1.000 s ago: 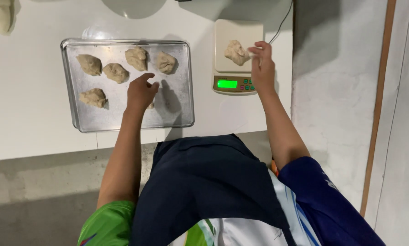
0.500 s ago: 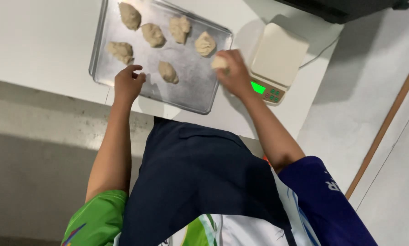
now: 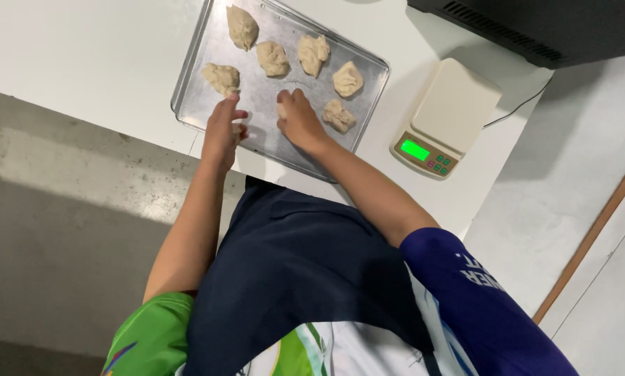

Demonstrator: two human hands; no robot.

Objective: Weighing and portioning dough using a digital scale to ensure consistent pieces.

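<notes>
Bakery kitchen: dough pieces (image 3: 312, 54), baking tray (image 3: 208, 52), scale (image 3: 445, 118).

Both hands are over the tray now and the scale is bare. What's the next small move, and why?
Probably let go of the dough piece under the right hand in the bare patch of the tray, then lift away. Six dough lumps already sit spaced apart, the left hand is alongside, and the scale platform is bare.

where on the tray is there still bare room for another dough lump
The metal tray is bare at its near-left corner below the left hand, and along the near edge under the right hand. The far half is crowded with dough lumps.
</notes>
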